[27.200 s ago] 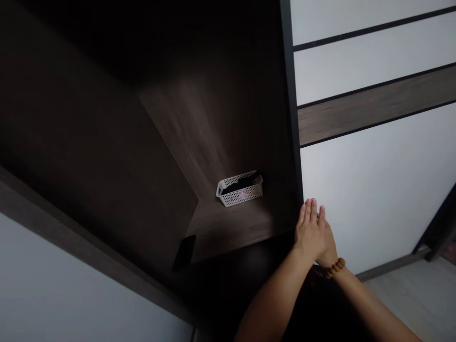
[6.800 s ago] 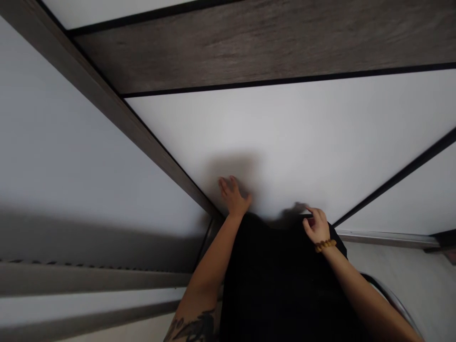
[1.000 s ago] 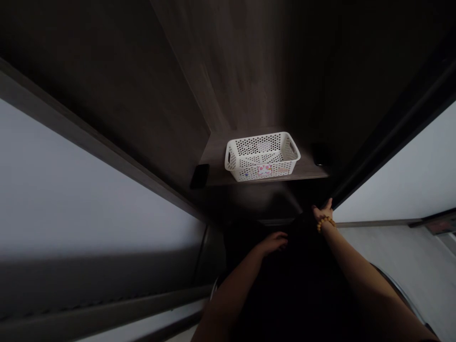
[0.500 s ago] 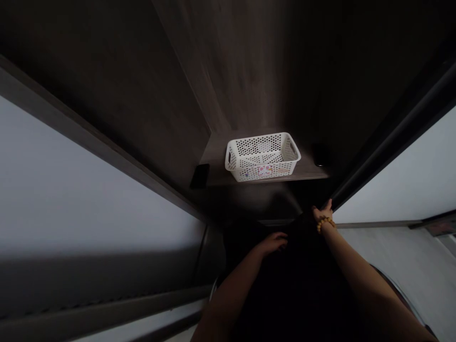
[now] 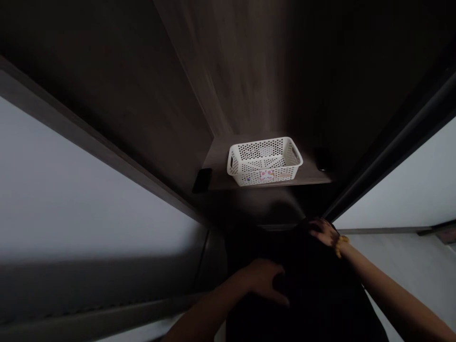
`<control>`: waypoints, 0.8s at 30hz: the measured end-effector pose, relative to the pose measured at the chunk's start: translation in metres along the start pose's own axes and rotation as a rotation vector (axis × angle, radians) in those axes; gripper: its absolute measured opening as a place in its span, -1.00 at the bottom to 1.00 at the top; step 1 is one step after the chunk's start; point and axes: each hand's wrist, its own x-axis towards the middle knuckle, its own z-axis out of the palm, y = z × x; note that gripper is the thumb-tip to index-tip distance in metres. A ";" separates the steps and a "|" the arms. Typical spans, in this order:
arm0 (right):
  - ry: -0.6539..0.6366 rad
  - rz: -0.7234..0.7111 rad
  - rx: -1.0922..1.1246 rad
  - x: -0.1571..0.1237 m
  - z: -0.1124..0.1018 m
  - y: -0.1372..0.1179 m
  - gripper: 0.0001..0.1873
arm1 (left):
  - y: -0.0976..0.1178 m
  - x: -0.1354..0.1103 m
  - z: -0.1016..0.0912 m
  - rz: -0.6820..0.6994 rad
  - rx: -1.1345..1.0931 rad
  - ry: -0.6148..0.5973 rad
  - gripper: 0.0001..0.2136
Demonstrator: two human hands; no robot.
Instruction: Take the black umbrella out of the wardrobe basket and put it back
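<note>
A large black cloth fills the bottom middle of the view, its folds lost in shadow. My left hand lies on it with the fingers spread. My right hand, with a beaded bracelet on its wrist, curves over the cloth's upper edge. I cannot tell whether that hand grips the cloth. A white perforated plastic basket with a small sticker stands on a dark wood shelf, above and beyond both hands.
A flat black object lies left of the basket, and a small dark object lies right of it. Dark wood walls enclose the shelf. White panels with a black frame stand to the right, above a pale floor.
Both hands have moved lower in the view. My right hand now lies across the cloth's edge instead of standing up at it, and my left hand is spread wider on the cloth.
</note>
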 end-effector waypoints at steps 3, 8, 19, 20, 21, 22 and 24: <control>-0.057 -0.062 -0.166 -0.023 0.008 0.003 -0.37 | 0.011 -0.025 0.010 -0.008 0.089 0.008 -0.16; -0.217 -0.110 -0.348 -0.050 -0.005 -0.028 -0.29 | 0.019 -0.021 0.027 -0.111 0.175 0.005 -0.18; -0.340 -0.548 -0.422 -0.118 -0.062 -0.093 -0.06 | 0.041 -0.017 -0.040 -0.149 0.420 0.222 -0.20; -0.236 -0.603 -0.454 -0.109 -0.070 -0.099 -0.12 | 0.045 -0.016 -0.058 -0.146 0.465 0.287 -0.18; -0.122 -0.668 -0.470 -0.098 -0.083 -0.106 -0.17 | 0.050 -0.017 -0.078 -0.147 0.516 0.379 -0.18; -0.013 -0.710 -0.494 -0.085 -0.098 -0.115 -0.22 | 0.054 -0.017 -0.099 -0.153 0.577 0.489 -0.18; 0.200 -0.728 -0.534 -0.055 -0.133 -0.137 -0.30 | 0.061 -0.018 -0.145 -0.189 0.700 0.769 -0.19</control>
